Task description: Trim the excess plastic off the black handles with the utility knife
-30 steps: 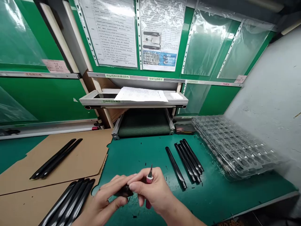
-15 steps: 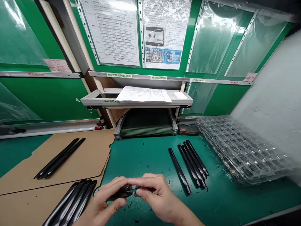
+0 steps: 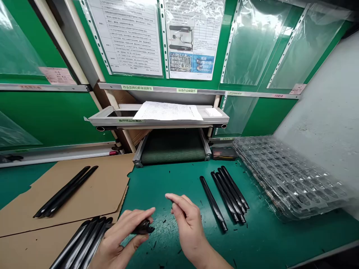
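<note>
My left hand [image 3: 120, 237] is closed around the end of a long black plastic strip [image 3: 144, 226], pinched between thumb and fingers just above the green mat [image 3: 252, 235]. The strip runs back to the lower left among several like it [image 3: 84, 241] lying on cardboard [image 3: 106, 186]. My right hand [image 3: 186, 220] hovers a little to the right of that strip end and is apart from it. Its index finger is stretched forward and its other fingers are curled in. Only a small dark tip shows under the index finger. What the fingers hold is hidden.
One black strip [image 3: 213, 203] lies alone on the mat, with several more [image 3: 231, 194] beside it. Two strips [image 3: 66, 191] rest on the cardboard at left. Clear blister trays [image 3: 286, 175] are stacked at right. A small conveyor [image 3: 172, 145] sits under a shelf holding paper [image 3: 168, 111].
A second ago my right hand held a red-handled blade upright against the strip end. The hands have since separated, the right moving up and to the right, and the blade no longer shows.
</note>
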### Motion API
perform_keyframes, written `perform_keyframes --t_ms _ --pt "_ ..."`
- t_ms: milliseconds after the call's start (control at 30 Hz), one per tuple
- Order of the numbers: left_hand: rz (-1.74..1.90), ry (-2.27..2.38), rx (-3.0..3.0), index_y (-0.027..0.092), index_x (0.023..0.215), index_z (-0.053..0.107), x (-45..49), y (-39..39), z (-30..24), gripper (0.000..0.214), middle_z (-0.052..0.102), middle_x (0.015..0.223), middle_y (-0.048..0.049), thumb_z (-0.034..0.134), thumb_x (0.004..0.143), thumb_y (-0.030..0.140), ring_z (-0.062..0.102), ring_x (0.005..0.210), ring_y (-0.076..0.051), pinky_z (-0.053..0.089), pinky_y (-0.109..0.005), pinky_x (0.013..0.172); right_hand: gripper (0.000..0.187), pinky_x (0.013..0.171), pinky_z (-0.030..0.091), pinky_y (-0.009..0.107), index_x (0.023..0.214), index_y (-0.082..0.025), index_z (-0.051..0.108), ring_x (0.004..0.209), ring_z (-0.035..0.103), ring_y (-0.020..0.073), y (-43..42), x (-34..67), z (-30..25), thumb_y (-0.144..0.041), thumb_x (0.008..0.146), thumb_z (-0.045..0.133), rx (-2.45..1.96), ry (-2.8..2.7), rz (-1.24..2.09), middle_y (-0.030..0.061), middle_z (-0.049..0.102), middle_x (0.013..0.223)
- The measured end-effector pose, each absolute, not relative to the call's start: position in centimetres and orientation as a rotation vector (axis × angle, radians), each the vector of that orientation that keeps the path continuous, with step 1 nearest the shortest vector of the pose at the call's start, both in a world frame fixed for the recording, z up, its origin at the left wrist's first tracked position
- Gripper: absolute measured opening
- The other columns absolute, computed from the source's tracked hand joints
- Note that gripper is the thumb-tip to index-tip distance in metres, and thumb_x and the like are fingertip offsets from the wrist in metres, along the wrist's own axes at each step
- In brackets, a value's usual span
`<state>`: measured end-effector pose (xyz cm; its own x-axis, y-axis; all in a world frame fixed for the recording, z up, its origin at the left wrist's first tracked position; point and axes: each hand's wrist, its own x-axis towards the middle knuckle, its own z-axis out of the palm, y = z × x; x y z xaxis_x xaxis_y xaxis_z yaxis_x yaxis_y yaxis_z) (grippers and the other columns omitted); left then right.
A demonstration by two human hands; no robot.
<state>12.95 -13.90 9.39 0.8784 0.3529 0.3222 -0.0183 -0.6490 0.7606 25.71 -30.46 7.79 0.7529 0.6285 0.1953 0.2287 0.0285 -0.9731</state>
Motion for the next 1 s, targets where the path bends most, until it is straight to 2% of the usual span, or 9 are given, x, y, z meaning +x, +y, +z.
perform_keyframes --t_ms 100,267,400,567,667,767,867,933,1000 --pt "0.606 0.299 2.103 0.041 0.12 0.073 13.2 -14.4 9.8 0.035 0.077 0.099 -0.0033 0.069 0.085 0.037 0.067 0.092 -0.026 0.056 -0.029 0.079 0.039 0.065 0.045 0.027 0.122 -0.03 0.071 0.076 0.057 0.0159 -30.8 25.7 8.6 -0.049 0.103 0.042 -1.556 -0.787 0.373 0.0048 0.063 0.093" --pt "0.603 0.208 2.178 0.041 0.125 0.07 13.5 -14.0 9.1 0.037 0.077 0.107 -0.0033 0.065 0.088 0.035 0.068 0.095 -0.026 0.057 -0.031 0.081 0.044 0.053 0.04 0.025 0.101 -0.028 0.075 0.065 0.055 0.0141 -30.5 24.6 9.4 -0.067 0.085 0.065 -1.576 -0.882 0.306 0.0026 0.062 0.082" --pt "0.602 0.077 2.26 0.041 0.128 0.068 13.9 -13.4 8.3 0.041 0.076 0.112 -0.0023 0.068 0.088 0.033 0.069 0.1 -0.026 0.056 -0.031 0.088 0.025 0.055 0.04 0.028 0.087 -0.023 0.073 0.061 0.059 0.0155 -29.8 24.1 8.9 -0.042 0.095 0.06 -1.704 -1.097 -0.094 0.0039 0.065 0.073" --pt "0.839 0.596 1.998 0.034 0.131 0.062 14.9 -15.0 6.4 0.056 0.064 0.135 -0.006 0.077 0.078 0.045 0.058 0.126 -0.031 0.048 -0.041 0.107 0.014 0.058 0.043 0.032 0.107 -0.02 0.07 0.065 0.066 0.0204 -30.1 24.7 8.5 -0.023 0.095 0.062 -1.673 -1.047 -0.568 0.0074 0.072 0.078" --pt "0.709 0.885 1.364 0.027 0.132 0.056 15.7 -16.8 5.6 0.06 0.062 0.137 -0.0116 0.069 0.082 0.057 0.059 0.126 -0.032 0.054 -0.045 0.1 0.023 0.059 0.044 0.031 0.117 -0.022 0.068 0.066 0.066 0.0202 -30.2 24.5 8.0 -0.024 0.094 0.066 -1.612 -0.996 -0.614 0.0075 0.074 0.082" --pt "0.487 0.817 0.761 0.02 0.121 0.061 16.7 -17.4 6.5 0.041 0.071 0.114 -0.0124 0.055 0.094 0.051 0.071 0.092 -0.023 0.062 -0.037 0.078 0.018 0.056 0.043 0.029 0.104 -0.023 0.075 0.062 0.063 0.018 -29.8 23.4 6.8 -0.034 0.092 0.068 -1.583 -1.022 -0.316 0.0053 0.07 0.073" --pt "0.643 0.716 0.636 0.017 0.108 0.064 17.5 -16.4 8.5 0.023 0.059 0.07 0.0021 0.062 0.094 0.035 0.047 0.048 -0.006 0.047 -0.018 0.045 0.035 0.051 0.037 0.026 0.093 -0.022 0.078 0.054 0.052 0.0126 -29.4 22.1 4.9 -0.053 0.077 0.079 -1.562 -0.83 0.415 0.0007 0.061 0.066" --pt "0.731 0.666 0.692 0.016 0.107 0.065 17.6 -15.3 9.6 0.024 0.046 0.059 0.0071 0.07 0.089 0.031 0.035 0.043 -0.005 0.034 -0.015 0.037 0.057 0.052 0.037 0.023 0.104 -0.021 0.075 0.057 0.049 0.0101 -29.6 21.4 3.4 -0.065 0.068 0.081 -1.426 -0.67 0.882 -0.0007 0.06 0.074" --pt "0.775 0.63 0.788 0.016 0.111 0.065 17.2 -14.5 10.3 0.032 0.043 0.057 0.008 0.076 0.083 0.027 0.036 0.045 -0.005 0.033 -0.015 0.038 0.073 0.055 0.039 0.021 0.112 -0.018 0.07 0.06 0.051 0.009 -30.1 20.6 2.0 -0.076 0.068 0.074 -1.259 -0.588 1.186 0.0001 0.06 0.081"
